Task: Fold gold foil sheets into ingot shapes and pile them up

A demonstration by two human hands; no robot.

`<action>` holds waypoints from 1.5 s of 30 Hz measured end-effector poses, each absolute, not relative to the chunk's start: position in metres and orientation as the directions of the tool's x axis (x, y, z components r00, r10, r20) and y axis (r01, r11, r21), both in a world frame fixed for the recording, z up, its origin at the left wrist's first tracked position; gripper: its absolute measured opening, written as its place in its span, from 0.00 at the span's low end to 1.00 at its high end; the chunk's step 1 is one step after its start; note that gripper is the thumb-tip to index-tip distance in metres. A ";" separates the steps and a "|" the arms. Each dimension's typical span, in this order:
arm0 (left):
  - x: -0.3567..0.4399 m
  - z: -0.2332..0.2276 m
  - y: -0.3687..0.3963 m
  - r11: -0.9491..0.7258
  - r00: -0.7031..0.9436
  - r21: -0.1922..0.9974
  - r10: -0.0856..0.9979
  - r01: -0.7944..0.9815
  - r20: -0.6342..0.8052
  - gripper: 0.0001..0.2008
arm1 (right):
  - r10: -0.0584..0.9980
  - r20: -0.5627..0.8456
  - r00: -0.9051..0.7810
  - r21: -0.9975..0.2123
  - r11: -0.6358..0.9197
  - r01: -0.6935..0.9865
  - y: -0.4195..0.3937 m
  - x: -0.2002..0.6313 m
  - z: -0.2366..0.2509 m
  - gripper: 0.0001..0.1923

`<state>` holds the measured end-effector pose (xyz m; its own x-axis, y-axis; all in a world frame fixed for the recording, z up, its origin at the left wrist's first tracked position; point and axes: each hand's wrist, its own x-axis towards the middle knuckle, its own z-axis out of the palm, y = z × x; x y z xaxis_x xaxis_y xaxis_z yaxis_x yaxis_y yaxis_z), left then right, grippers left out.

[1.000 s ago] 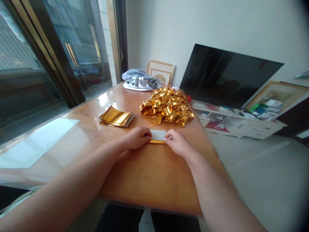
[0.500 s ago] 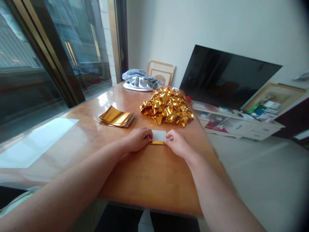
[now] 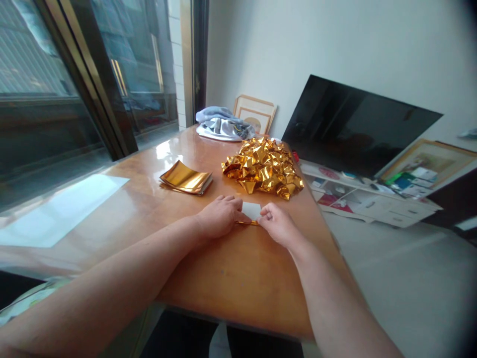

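A small sheet of gold foil paper (image 3: 251, 211) lies on the table, its pale side up, with a narrow gold strip folded along the near edge. My left hand (image 3: 220, 217) holds the sheet's left side, the thumb laid along the folded strip. At the right end, my right hand (image 3: 278, 224) pinches the near corner with curled fingers. Left of the hands sits a stack of flat gold foil sheets (image 3: 186, 178), slightly curled. Beyond the hands rises a heap of folded gold foil pieces (image 3: 265, 166). Fingers hide both ends of the sheet.
The glossy wooden table (image 3: 231, 278) has its right edge close to my right forearm. At its far end lies a bundle of light cloth (image 3: 223, 124) before leaning picture frames (image 3: 255, 114). A television (image 3: 361, 129) stands on a white cabinet (image 3: 376, 201) to the right.
My left hand has slid inward over the sheet, its thumb now along the folded strip, covering more of it. The right hand keeps its pinch. The whole view has shifted slightly.
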<state>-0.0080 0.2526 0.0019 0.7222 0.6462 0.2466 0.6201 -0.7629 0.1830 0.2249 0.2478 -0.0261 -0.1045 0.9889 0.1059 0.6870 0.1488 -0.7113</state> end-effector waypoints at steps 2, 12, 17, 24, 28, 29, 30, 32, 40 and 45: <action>-0.008 0.002 0.253 -0.766 0.729 0.169 0.642 0.620 0.238 0.17 | 0.990 0.086 -0.110 -0.738 0.138 0.660 0.247 0.226 -0.024 0.07; -0.007 0.006 0.252 -0.786 0.754 0.127 0.616 0.605 0.227 0.15 | 0.988 0.015 -0.156 -0.838 0.098 0.537 0.244 0.227 -0.013 0.08; -0.007 0.005 0.252 -0.788 0.755 0.133 0.614 0.601 0.230 0.15 | 0.983 0.012 -0.181 -0.838 0.109 0.535 0.242 0.224 -0.011 0.08; -0.007 0.004 0.251 -0.800 0.763 0.093 0.595 0.593 0.252 0.13 | 0.985 0.065 -0.163 -0.794 0.150 0.589 0.247 0.227 -0.021 0.08; -0.006 0.005 0.251 -0.812 0.778 0.078 0.578 0.578 0.248 0.13 | 0.981 0.128 -0.149 -0.747 0.194 0.636 0.249 0.230 -0.028 0.07; -0.005 0.005 0.251 -0.810 0.776 0.085 0.581 0.580 0.245 0.12 | 0.979 0.145 -0.145 -0.738 0.205 0.643 0.249 0.230 -0.029 0.07; -0.004 0.004 0.251 -0.806 0.772 0.095 0.588 0.584 0.241 0.12 | 0.977 0.159 -0.145 -0.729 0.215 0.649 0.249 0.230 -0.030 0.07; -0.002 0.004 0.252 -0.791 0.758 0.125 0.611 0.599 0.229 0.11 | 0.973 0.171 -0.154 -0.711 0.230 0.664 0.249 0.231 -0.031 0.07; 0.003 0.001 0.253 -0.706 0.679 0.266 0.706 0.656 0.200 0.14 | 0.955 0.220 -0.199 -0.576 0.292 0.764 0.242 0.234 -0.009 0.09; 0.003 -0.001 0.254 -0.652 0.626 0.296 0.756 0.698 0.191 0.17 | 0.899 0.195 -0.392 -0.302 0.436 0.848 0.217 0.216 0.018 0.20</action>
